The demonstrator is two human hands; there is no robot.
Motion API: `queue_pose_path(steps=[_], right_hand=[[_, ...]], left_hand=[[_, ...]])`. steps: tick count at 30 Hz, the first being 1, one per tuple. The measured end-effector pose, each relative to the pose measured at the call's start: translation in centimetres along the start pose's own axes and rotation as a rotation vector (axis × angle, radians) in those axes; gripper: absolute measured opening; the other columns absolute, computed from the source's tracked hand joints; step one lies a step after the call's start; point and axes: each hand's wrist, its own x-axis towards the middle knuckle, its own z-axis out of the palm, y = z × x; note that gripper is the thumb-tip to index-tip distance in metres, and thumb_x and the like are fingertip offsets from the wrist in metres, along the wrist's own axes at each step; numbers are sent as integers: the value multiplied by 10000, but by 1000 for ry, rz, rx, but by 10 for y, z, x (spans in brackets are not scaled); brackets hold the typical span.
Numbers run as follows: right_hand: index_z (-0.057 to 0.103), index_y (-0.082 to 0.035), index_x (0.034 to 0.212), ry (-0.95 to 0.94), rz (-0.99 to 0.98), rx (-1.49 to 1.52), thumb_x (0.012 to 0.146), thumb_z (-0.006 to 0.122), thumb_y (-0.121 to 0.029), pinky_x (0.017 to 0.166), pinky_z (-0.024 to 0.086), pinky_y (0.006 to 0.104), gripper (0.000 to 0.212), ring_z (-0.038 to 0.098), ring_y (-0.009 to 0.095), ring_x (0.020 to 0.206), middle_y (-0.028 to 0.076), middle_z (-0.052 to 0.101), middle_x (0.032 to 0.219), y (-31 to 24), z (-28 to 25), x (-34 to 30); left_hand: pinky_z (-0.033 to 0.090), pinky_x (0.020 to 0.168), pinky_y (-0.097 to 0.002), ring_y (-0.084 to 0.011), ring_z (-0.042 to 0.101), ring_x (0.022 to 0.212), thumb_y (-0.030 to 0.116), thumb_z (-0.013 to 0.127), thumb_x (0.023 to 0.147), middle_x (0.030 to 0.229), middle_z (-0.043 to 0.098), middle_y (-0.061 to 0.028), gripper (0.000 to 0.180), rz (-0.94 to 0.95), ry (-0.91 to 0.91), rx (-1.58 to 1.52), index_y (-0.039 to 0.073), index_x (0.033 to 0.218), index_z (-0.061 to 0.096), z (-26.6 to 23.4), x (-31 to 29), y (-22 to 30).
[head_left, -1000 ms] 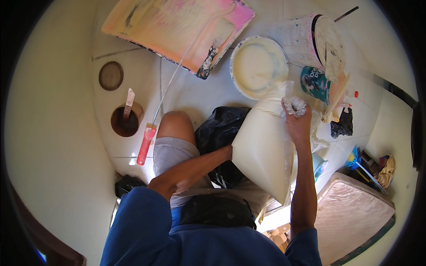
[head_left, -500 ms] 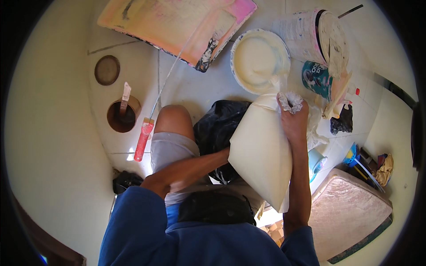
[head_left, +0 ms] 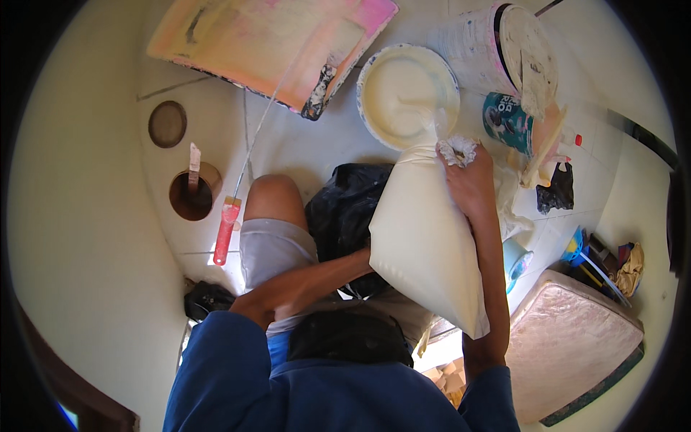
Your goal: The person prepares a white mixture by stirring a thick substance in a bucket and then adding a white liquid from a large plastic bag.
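Note:
A large plastic bag [head_left: 425, 237] filled with cream-coloured paint lies tilted across my lap. Its gathered neck is gripped in my closed right hand [head_left: 471, 180], and crumpled plastic pokes out above the fist. From the bag's mouth a pale stream [head_left: 437, 124] runs into a white basin [head_left: 363, 119] with a smeared rim, which holds cream paint. My left hand [head_left: 366, 261] reaches under the bag's left side; only its wrist end shows, the fingers being hidden behind the bag. A black plastic bag [head_left: 345, 205] is between my knee and the cream-filled bag.
A paint tray [head_left: 252, 50] with a long-handled roller [head_left: 229, 230] lies ahead. At left are a brown can [head_left: 196, 191] with a brush in it and its round lid [head_left: 168, 124]. A bucket [head_left: 468, 47] and a green can [head_left: 507, 122] lie at far right, a mattress [head_left: 576, 338] nearer.
The bag's lower end has swung right and its body looks rounder and less creased. Paint still runs into the basin. The whole view has shifted slightly; my right hand keeps its grip.

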Motion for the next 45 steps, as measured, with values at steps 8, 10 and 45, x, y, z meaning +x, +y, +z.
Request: queue_pose_path(steps=[8,10,45], right_hand=[[603,18,804,-90,87,-50,740,611,-165,679,440,366,194,564,352,723,219,582,778,6,-4,1],[607,30,822,-79,86,-53,741,608,-161,691,449,360,207,585,344,752,220,602,810,9,-5,0],[576,61,837,-143,44,-315,673,603,-163,759,462,417,279,575,402,833,271,594,849,1,-38,22]], left_hand=[[452,835,-307,-174,552,961,306,516,858,1112,569,-76,386,-6,8,10,51,1148,516,8,2,-8],[452,835,-307,-174,552,961,304,516,859,1111,569,-76,385,-4,10,14,51,1148,516,10,3,-10],[454,835,-306,-171,553,960,269,514,863,1107,572,-79,365,183,148,100,41,1149,513,39,12,17]])
